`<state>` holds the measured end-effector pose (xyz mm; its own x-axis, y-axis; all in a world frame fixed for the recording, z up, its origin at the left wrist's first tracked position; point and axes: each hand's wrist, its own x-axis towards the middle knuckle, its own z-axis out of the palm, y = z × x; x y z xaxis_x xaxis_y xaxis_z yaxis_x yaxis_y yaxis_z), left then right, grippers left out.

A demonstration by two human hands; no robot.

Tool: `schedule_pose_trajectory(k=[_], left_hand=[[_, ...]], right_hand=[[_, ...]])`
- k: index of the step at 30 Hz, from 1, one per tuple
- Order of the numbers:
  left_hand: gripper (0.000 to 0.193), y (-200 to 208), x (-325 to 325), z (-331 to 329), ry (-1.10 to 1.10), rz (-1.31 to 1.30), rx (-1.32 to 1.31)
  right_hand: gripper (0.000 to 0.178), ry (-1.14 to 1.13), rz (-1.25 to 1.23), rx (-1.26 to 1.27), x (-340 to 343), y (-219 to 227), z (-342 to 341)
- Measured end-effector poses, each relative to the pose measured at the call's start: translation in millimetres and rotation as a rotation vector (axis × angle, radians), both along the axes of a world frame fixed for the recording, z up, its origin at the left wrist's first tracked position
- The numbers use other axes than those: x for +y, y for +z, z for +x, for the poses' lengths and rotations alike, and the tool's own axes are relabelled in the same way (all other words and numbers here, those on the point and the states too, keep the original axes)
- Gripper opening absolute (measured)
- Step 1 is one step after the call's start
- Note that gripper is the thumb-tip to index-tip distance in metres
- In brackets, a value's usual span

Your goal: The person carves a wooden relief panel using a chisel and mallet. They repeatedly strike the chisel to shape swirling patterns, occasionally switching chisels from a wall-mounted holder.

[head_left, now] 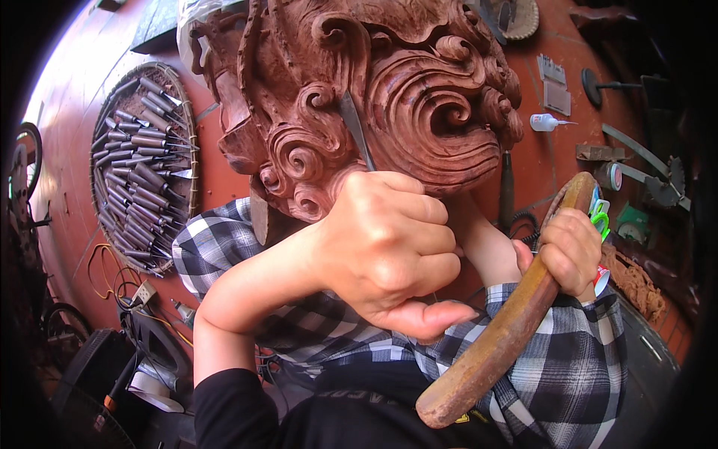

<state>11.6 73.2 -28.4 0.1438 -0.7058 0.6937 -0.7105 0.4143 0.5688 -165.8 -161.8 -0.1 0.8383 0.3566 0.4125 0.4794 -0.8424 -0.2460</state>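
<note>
A large reddish-brown wood carving (pixel 430 97) with deep swirls and curls stands in front of me. My left hand (pixel 393 258) is closed in a fist around a carving chisel (pixel 355 127). Its dark blade points up and away, the tip at a groove between two scrolls, and the fist hides its handle. At the right, my right hand (pixel 568 251) grips a curved, worn wooden mallet (pixel 508 329). The mallet slants down toward my lap, apart from the chisel. Whether the chisel tip cuts into the wood I cannot tell.
A round woven basket (pixel 196 142) full of chisels lies at left on the red tiled floor. Below it are cables and a power socket (pixel 143 293). To the right lie a small white bottle (pixel 544 122), green-handled scissors (pixel 600 219) and a toothed disc (pixel 677 179). Plaid cloth (pixel 561 359) covers my legs.
</note>
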Motion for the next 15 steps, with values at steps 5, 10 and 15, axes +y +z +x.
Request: schedule_pose_trajectory(k=[5, 10, 15], left_hand=[[0.045, -3.9, -0.5, 0.8, 0.007, -0.030, 0.015], [0.047, -4.9, -10.1, -0.3, 0.006, -0.054, 0.013], [0.045, -7.3, -7.2, -4.6, 0.038, -0.012, 0.009]], right_hand=[[0.036, -0.049, 0.014, -0.024, 0.5, -10.6, 2.7], [0.038, -0.079, 0.023, -0.087, -4.9, -4.9, 2.4], [0.039, -0.051, 0.071, -0.091, -9.4, -25.4, 3.4]])
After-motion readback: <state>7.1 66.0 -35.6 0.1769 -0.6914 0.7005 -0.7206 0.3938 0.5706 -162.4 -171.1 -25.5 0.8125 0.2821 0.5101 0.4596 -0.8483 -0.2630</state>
